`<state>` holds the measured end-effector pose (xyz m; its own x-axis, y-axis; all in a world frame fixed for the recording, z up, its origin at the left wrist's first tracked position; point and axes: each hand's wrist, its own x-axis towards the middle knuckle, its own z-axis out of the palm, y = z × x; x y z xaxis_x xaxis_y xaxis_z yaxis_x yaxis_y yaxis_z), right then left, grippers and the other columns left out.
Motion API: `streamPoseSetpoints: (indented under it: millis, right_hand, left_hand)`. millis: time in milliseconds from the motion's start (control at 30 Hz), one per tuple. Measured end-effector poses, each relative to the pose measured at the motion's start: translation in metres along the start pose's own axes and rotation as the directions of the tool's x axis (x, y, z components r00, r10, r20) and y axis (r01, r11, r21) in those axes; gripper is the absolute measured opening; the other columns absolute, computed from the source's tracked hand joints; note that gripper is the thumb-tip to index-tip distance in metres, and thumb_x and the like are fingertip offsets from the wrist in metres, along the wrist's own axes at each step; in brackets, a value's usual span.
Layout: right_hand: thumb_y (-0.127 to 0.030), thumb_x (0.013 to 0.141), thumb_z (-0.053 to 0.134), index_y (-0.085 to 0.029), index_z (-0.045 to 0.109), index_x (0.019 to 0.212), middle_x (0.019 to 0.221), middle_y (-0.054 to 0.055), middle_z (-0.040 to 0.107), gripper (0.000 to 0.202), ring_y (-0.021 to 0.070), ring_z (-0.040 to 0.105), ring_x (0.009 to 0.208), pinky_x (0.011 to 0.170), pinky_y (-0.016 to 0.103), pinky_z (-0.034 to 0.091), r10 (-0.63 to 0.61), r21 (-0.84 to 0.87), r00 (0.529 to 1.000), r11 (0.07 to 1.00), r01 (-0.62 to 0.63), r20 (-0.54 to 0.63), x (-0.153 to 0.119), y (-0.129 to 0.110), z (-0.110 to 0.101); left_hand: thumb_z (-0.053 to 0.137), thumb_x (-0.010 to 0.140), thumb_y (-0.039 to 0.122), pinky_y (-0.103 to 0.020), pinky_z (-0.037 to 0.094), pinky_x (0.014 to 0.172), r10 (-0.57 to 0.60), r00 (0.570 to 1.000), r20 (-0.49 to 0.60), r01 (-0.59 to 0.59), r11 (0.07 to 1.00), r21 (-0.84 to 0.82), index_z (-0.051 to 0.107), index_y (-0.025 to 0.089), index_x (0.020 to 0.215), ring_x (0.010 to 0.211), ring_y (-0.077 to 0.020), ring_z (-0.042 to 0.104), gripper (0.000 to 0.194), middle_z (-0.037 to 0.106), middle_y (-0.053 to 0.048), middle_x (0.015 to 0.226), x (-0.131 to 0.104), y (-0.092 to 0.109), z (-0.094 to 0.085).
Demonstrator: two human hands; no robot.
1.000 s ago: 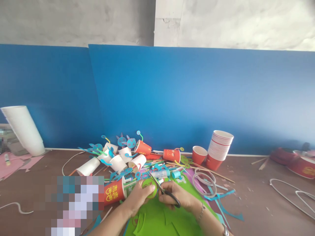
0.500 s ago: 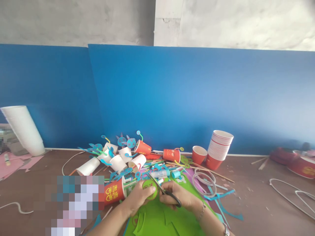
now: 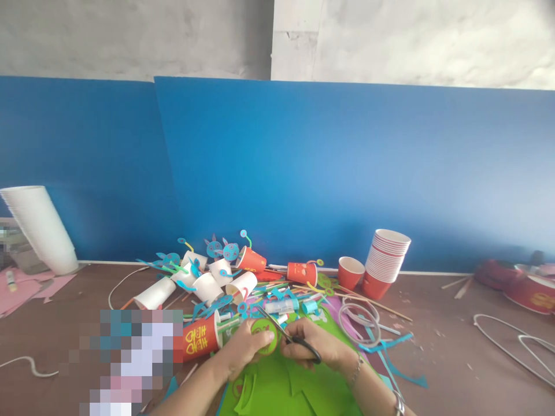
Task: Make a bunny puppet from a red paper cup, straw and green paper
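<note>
A round green paper piece point(image 3: 265, 333) with red marks on it is pinched between the thumb and fingers of my left hand point(image 3: 243, 351). Black-handled scissors point(image 3: 307, 348) are in my right hand point(image 3: 313, 342), blades pointing up and left, just beside the paper piece's right edge. Beneath both hands lie green paper sheets point(image 3: 281, 390) with cut edges. Left of my left hand, a red cup with yellow print point(image 3: 197, 341) lies on its side, straws inside it.
White cups point(image 3: 207, 289), blue paper cutouts point(image 3: 230, 251), straws and sticks crowd the area beyond my hands. Stacked cups point(image 3: 387, 257) stand right; a leaning white stack point(image 3: 41, 228) stands left. Cable coils point(image 3: 359, 320) lie right. A blue partition point(image 3: 325, 173) rises behind.
</note>
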<state>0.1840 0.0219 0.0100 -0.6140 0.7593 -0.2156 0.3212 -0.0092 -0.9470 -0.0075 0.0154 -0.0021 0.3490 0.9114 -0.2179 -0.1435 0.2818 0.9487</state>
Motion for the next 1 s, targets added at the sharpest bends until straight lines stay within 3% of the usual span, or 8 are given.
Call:
streamPoseSetpoints:
  millis: [500,767,1000]
  right_hand:
    - [-0.022,0.070,0.064,-0.013,0.062,0.070,0.046,-0.006,0.052,0.010,0.0050,0.044,0.037,0.035,0.013,0.035,0.036,-0.012,0.998,0.999,-0.035,0.048,-0.0012,-0.0015,-0.0036]
    - [-0.024,0.070,0.066,-0.013,0.065,0.074,0.047,-0.006,0.053,0.012,0.0051,0.046,0.039,0.036,0.013,0.035,0.074,0.001,0.994,0.997,-0.074,0.075,-0.0036,-0.0050,-0.0048]
    - [-0.024,0.071,0.064,-0.012,0.065,0.069,0.044,-0.006,0.050,0.011,0.0039,0.043,0.035,0.034,0.012,0.032,0.061,-0.041,0.996,0.997,-0.058,0.069,-0.0059,-0.0076,-0.0056]
  left_hand:
    - [0.071,0.054,0.030,-0.028,0.046,0.063,-0.152,0.988,-0.025,0.153,0.986,0.068,0.050,0.016,0.093,0.068,-0.0164,0.058,0.046,0.061,0.000,0.074,0.0004,-0.0017,-0.0052]
    - [0.070,0.057,0.029,-0.023,0.040,0.053,-0.165,0.986,-0.018,0.165,0.976,0.139,0.051,0.017,0.088,0.057,-0.0125,0.055,0.039,0.059,0.003,0.068,0.0000,-0.0019,-0.0080]
    - [0.070,0.055,0.026,-0.024,0.040,0.055,-0.179,0.983,-0.036,0.183,0.968,0.170,0.050,0.017,0.085,0.056,-0.0114,0.052,0.036,0.058,0.004,0.066,-0.0016,0.0008,-0.0067]
